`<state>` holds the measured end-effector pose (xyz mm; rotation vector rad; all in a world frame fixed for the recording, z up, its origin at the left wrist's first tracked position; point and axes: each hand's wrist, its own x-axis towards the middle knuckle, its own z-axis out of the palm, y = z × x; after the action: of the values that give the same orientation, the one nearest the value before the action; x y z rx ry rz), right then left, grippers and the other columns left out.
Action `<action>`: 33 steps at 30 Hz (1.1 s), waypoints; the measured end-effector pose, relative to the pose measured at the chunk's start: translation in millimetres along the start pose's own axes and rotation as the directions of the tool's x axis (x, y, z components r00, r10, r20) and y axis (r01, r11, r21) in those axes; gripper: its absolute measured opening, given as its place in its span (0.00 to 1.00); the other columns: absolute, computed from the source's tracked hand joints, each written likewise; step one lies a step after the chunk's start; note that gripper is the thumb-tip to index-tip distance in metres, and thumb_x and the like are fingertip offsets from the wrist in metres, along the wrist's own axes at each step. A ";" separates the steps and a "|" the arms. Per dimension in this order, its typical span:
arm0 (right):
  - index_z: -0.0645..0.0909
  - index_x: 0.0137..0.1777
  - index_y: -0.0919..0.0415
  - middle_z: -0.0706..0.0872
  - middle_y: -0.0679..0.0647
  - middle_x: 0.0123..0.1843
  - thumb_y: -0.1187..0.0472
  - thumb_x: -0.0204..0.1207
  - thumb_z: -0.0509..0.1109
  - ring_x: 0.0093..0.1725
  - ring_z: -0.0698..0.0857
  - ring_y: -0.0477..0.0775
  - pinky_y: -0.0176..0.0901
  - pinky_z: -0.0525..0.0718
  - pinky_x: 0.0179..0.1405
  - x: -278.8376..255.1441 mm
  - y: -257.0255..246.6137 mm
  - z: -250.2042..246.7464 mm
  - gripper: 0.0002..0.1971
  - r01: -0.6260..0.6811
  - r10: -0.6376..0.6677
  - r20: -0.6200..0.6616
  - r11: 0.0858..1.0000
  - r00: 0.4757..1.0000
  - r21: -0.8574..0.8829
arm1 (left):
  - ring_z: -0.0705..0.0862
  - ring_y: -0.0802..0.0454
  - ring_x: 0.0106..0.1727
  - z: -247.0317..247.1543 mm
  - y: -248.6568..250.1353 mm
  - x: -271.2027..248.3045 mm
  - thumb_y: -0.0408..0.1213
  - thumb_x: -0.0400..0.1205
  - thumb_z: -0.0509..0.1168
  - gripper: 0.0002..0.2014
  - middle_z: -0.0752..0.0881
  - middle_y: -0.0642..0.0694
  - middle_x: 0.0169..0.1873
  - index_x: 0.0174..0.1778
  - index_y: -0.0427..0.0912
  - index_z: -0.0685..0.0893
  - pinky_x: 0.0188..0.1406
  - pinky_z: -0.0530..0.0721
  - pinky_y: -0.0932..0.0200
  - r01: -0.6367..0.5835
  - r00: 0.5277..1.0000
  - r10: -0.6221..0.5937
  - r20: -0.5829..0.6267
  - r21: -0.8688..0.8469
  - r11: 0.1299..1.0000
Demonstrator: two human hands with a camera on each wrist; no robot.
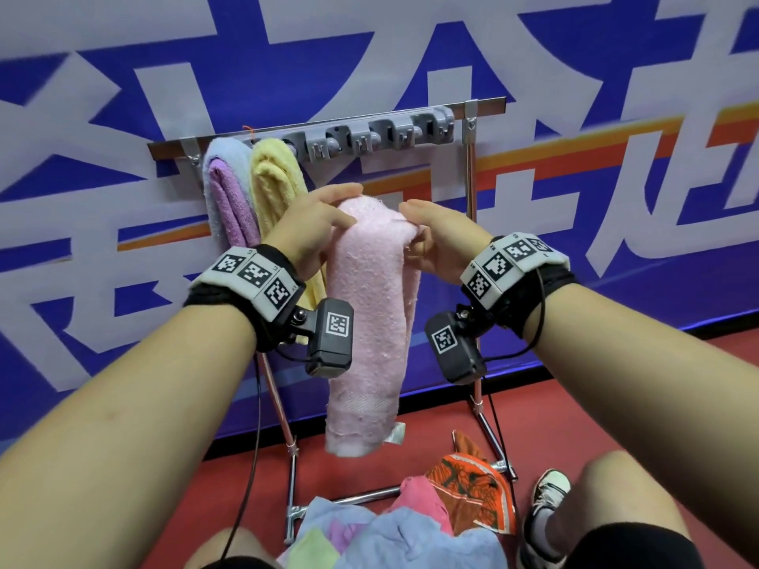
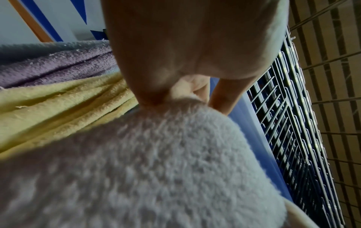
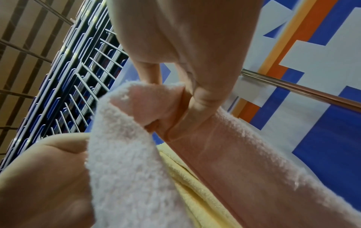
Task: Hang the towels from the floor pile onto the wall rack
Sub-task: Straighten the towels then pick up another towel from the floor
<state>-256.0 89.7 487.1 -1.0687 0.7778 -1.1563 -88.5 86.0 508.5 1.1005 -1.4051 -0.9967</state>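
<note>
Pink towel [image 1: 369, 305] folded over, held up at its top fold by both hands, hanging free in front of the rack [image 1: 369, 137], below the hook row, not on a hook. Left hand [image 1: 312, 223] gripping the top left of the fold, thumb on the front, fingers curled over the back. Right hand [image 1: 435, 236] pinching the top right edge, thumb across the fabric; right wrist view confirms fingers clamped on a fold of the cloth. Bottom end with a white tag dangling above the floor [image 1: 657, 396]. Lilac towel [image 1: 228, 195] and yellow towel [image 1: 275, 182] already hung at the rack's left end, side by side, yellow one just behind the left hand. Grey hook strip to the right of them bare. Pile [image 1: 402, 527] on the red floor between the knees: light blue, pink, green pieces plus an orange patterned cloth [image 1: 472, 494], lying against the stand's chrome base. Blue-white banner [image 1: 410, 43] behind.
</note>
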 end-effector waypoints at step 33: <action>0.82 0.53 0.67 0.84 0.65 0.56 0.37 0.70 0.59 0.58 0.83 0.60 0.52 0.76 0.68 36.7 -2.0 30.2 0.31 0.104 -0.154 -0.122 0.935 0.981 -0.339 | 0.59 0.56 0.81 31.0 -39.6 -6.2 0.73 0.77 0.39 0.38 0.58 0.55 0.82 0.82 0.62 0.55 0.77 0.62 0.38 0.038 0.994 -0.045 0.100 0.071 0.997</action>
<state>-219.9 61.7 500.4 -1.3404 1.0585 -1.2541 -115.0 83.1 465.3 1.1473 -1.5132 -1.0530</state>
